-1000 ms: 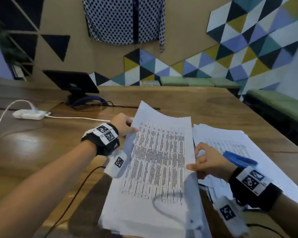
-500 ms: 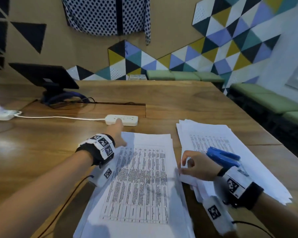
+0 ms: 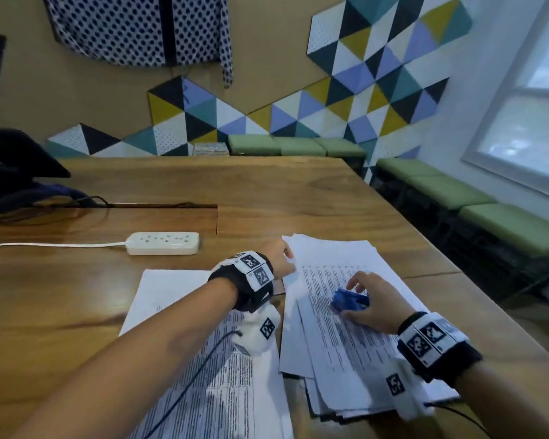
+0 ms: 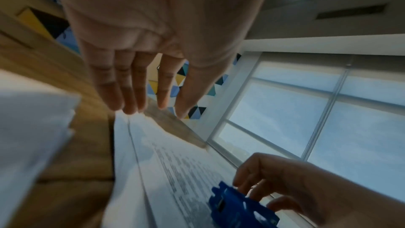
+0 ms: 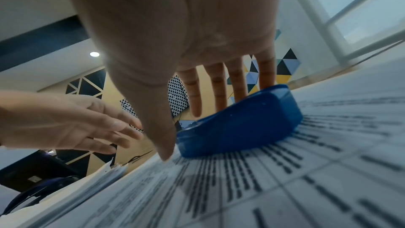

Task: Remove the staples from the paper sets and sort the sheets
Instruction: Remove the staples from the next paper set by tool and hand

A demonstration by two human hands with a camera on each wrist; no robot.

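Two piles of printed sheets lie on the wooden table (image 3: pixel 61 296): a left pile (image 3: pixel 178 299) and a fanned right pile (image 3: pixel 346 350). A blue staple remover (image 3: pixel 346 302) (image 5: pixel 241 124) lies on top of the right pile. My right hand (image 3: pixel 362 293) (image 5: pixel 179 127) hovers over it with fingers fairly straight; the outer fingers touch its far side and the thumb tip rests on the paper. My left hand (image 3: pixel 282 258) (image 4: pixel 149 108) reaches across with straight fingers, their tips at the right pile's far left corner. No staple can be made out.
A white power strip (image 3: pixel 164 243) with its cord lies behind the left pile. A dark screen on a stand (image 3: pixel 13 163) sits at the far left. Green benches (image 3: pixel 488 198) run along the wall beyond the table's right edge.
The view has swung right. My left hand left the left pile and crossed to the right pile's corner. The staple remover, earlier carried in my right hand, now lies on the right pile.
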